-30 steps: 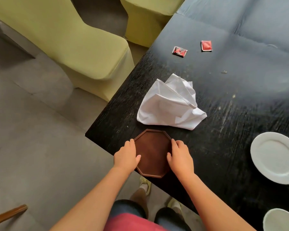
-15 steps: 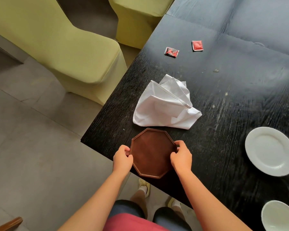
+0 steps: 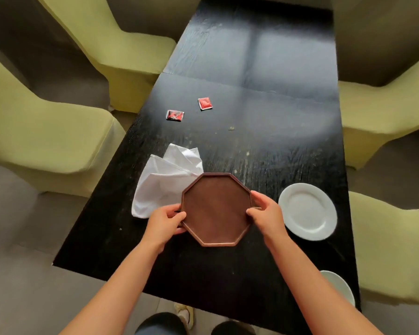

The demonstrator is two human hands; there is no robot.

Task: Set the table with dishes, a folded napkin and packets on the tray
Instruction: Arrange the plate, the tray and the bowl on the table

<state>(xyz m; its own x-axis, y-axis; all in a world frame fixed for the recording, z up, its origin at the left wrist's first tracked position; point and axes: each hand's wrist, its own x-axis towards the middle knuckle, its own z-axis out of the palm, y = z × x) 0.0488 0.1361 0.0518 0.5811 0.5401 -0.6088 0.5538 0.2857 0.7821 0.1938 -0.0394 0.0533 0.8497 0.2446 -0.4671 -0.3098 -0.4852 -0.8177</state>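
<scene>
The octagonal tray [image 3: 215, 209] is reddish brown with a lighter rim. The surface [image 3: 276, 146] under it is black with pale scuffed streaks. Left of the tray, the napkin [image 3: 160, 184] is white; right of it, the plate [image 3: 307, 211] is white. Beyond the tray, both packets [image 3: 175, 115] [image 3: 205, 103] are red. The chairs [image 3: 46, 141] are yellow-green.

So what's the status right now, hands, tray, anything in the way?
Left hand and right hand grip opposite edges of the tray. Tray bare, its far-left corner in front of the crumpled napkin. Plate close by on the right, packets further up the table.
</scene>
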